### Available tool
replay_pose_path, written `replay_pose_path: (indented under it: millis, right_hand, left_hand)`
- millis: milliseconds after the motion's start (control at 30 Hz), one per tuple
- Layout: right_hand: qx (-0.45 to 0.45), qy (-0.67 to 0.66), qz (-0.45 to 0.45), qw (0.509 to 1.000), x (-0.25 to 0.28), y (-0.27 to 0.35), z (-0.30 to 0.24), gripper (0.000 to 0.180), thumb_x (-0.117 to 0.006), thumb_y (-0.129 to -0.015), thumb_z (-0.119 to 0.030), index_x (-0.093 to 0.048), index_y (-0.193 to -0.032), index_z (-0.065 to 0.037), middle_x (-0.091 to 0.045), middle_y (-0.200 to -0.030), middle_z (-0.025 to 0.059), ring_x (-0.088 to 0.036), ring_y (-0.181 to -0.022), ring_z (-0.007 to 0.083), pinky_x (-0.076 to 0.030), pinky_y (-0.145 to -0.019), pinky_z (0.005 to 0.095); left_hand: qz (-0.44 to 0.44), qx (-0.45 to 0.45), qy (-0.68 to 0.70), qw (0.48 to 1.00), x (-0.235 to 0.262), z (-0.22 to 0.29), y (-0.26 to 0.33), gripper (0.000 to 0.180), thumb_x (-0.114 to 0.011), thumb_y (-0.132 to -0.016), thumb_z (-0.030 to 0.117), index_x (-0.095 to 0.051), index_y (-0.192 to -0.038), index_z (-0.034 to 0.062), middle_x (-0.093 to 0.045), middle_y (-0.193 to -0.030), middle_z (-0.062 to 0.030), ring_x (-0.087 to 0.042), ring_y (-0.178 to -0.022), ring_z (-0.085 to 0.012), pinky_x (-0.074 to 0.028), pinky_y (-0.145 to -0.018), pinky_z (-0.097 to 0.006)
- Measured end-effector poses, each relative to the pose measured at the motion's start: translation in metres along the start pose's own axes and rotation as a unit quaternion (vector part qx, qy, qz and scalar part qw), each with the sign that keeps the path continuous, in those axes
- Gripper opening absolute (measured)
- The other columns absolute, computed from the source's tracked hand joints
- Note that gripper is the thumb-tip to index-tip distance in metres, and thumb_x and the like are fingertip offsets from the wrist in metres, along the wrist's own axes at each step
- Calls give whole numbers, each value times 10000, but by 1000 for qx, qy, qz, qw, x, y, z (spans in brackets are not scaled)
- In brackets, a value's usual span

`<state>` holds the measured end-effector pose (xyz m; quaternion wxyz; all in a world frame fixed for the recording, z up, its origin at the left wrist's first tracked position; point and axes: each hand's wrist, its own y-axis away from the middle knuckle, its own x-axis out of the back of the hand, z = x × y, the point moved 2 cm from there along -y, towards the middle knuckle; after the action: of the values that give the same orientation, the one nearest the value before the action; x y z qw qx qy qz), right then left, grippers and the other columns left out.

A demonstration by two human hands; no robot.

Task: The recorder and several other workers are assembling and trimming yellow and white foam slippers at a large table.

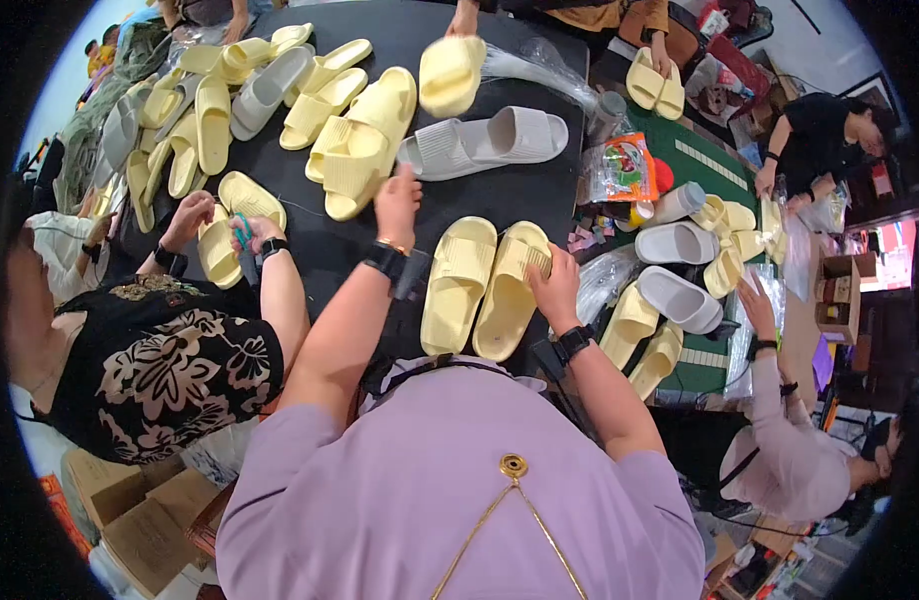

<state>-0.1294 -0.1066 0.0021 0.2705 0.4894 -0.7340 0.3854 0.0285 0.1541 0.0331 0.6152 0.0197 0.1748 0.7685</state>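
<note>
A pair of pale yellow slippers lies side by side in front of me, a left slipper and a right slipper. My right hand grips the outer edge of the right slipper near its ribbed strap. My left hand is raised beyond the pair with curled fingers; anything inside them is hidden. Just left of that hand, yellow slippers lie overlapping. Grey slippers rest end to end beyond it, close to its fingertips.
Many yellow and grey slippers crowd the far left of the black table. Across it, another person's hand holds a yellow slipper. A co-worker at left handles yellow slippers. On the green mat at right are slippers, a jar and a snack bag.
</note>
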Motion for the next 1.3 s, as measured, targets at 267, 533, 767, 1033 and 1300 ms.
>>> replay_pose_path:
  millis: [267,533,767,1033,1300]
  right_hand:
    - [-91,-55,-69,992,17,31,-5,675,-695,-749,-335,-408,-1267,-10,-480,-1163,224,-472,-1078,381,-401,-940,416]
    - [-85,-84,9,993,46,22,9,402,-505,-781,-46,-511,-1182,-80,-530,-1104,187,-533,-997,387,-454,-819,444]
    - [-11,4,176,984,173,-5,57,392,-553,-760,-3,-543,-1151,-26,-578,-1085,147,-555,-986,334,-444,-866,388]
    - [-193,96,364,906,360,-46,99,452,-559,-830,-97,-468,-1258,17,-576,-1148,220,-572,-1011,332,-445,-871,359]
    - [-229,191,269,916,331,-58,142,518,-628,-765,-160,-478,-1224,29,-481,-1208,264,-443,-1151,385,-373,-969,409]
  left_hand:
    - [12,281,248,927,45,-21,-49,761,-558,-713,724,-529,-979,12,-549,-894,-95,-544,-837,-231,-466,-789,-341]
    - [39,361,286,887,73,-53,-41,807,-772,-606,589,-512,-1014,-58,-597,-863,-135,-595,-756,-240,-521,-745,-339]
    - [137,198,336,911,92,-71,-66,400,-675,-834,244,-514,-1130,28,-577,-1049,-112,-580,-903,-231,-554,-750,-340]
    - [77,162,330,927,91,-73,-47,314,-516,-927,215,-490,-1173,21,-595,-1039,-111,-584,-907,-236,-526,-740,-311]
    - [69,165,308,934,79,-48,16,246,-556,-906,178,-537,-1118,54,-616,-964,-81,-587,-807,-197,-514,-648,-289]
